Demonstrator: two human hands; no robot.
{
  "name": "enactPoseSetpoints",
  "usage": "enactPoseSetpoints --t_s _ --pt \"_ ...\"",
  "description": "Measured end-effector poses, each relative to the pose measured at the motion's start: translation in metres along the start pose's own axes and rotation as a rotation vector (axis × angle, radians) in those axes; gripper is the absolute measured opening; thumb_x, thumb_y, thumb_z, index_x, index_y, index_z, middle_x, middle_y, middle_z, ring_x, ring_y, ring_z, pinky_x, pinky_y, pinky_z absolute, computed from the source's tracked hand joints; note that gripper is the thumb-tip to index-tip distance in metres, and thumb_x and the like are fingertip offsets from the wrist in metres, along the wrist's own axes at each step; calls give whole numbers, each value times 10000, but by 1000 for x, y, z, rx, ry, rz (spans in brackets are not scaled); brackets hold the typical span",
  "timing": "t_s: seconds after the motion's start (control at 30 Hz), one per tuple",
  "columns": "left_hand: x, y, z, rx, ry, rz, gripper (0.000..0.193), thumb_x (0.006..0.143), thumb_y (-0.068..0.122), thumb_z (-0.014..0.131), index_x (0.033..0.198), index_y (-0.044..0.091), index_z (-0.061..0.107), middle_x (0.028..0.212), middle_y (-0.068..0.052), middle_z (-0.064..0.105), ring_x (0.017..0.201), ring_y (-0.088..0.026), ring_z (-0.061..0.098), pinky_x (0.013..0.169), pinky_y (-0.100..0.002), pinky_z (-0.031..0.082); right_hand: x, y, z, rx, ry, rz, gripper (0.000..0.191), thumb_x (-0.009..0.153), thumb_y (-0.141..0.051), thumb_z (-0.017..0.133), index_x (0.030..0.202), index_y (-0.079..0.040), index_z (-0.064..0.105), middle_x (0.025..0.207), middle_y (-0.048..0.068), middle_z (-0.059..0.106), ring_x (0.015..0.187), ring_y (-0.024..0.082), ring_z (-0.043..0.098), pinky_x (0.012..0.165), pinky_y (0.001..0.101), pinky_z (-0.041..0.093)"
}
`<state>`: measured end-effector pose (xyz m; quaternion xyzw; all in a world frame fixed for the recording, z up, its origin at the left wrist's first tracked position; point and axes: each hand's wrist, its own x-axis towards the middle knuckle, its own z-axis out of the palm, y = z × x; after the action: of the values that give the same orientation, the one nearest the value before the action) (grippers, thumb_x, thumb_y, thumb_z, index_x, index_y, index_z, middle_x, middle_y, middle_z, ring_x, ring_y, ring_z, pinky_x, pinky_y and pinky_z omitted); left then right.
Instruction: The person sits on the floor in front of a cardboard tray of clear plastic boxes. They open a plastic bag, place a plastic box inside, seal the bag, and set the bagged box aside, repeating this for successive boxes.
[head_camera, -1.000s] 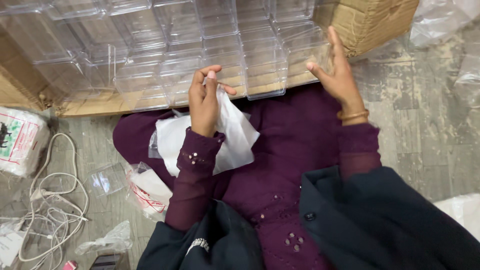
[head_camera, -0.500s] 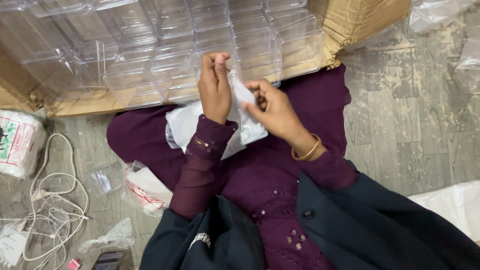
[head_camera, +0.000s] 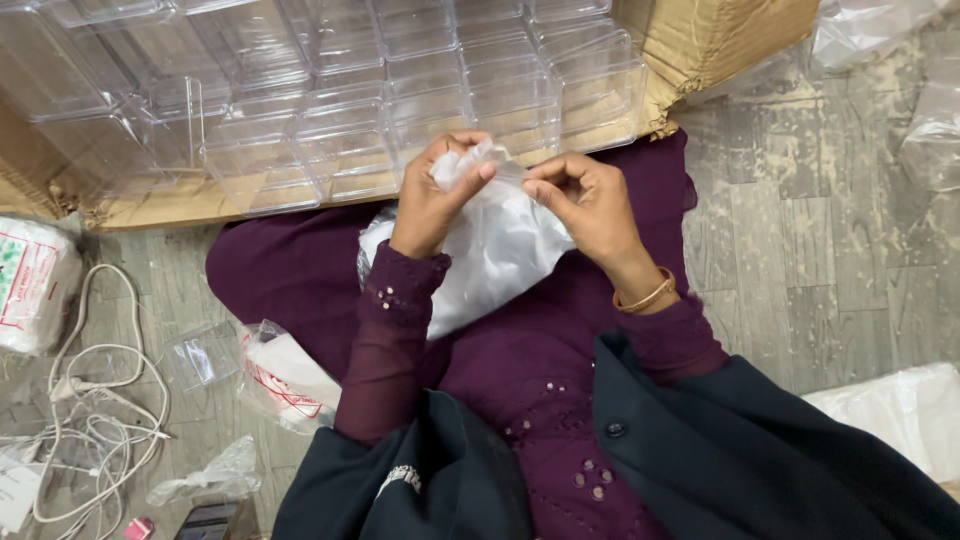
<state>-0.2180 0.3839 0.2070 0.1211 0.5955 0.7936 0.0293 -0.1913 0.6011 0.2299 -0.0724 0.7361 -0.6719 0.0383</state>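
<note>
A white plastic bag (head_camera: 500, 245) lies on my lap over the purple dress. My left hand (head_camera: 437, 195) pinches the bag's top edge between thumb and fingers. Just to its right, my right hand (head_camera: 585, 195) grips the same top edge, fingers curled; a gold bangle sits on that wrist. Both hands hold the bag a little in front of a cardboard tray (head_camera: 200, 205) filled with several clear plastic boxes (head_camera: 340, 150).
A brown cardboard box (head_camera: 720, 40) stands at the upper right. On the floor to the left lie a white cable (head_camera: 90, 400), a printed white packet (head_camera: 30, 285), a small clear box (head_camera: 205, 355) and crumpled plastic bags (head_camera: 285, 375). More plastic bags (head_camera: 900, 405) lie at the right.
My right hand came down from the tray's edge to the bag and now grips its top next to my left hand. The bag's top has been lifted slightly.
</note>
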Motion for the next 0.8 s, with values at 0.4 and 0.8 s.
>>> enactPoseSetpoints --t_s 0.4,0.8 --pt "-5 0 2 135 -228 -172 227 1089 211 608 1039 20 721 941 12 685 881 -59 581 821 -214 479 10 -11 3 171 64 -37 161 1035 -64 674 1154 22 742 1013 76 762 877 85 689 798 244 556" --pt "7 19 -12 673 110 306 143 1060 144 684 1060 51 575 922 -104 673 863 -216 698 836 -405 571 44 5 -25 154 79 -195 174 982 10 645 1090 -59 762 955 57 590 806 182 555 714 332 489"
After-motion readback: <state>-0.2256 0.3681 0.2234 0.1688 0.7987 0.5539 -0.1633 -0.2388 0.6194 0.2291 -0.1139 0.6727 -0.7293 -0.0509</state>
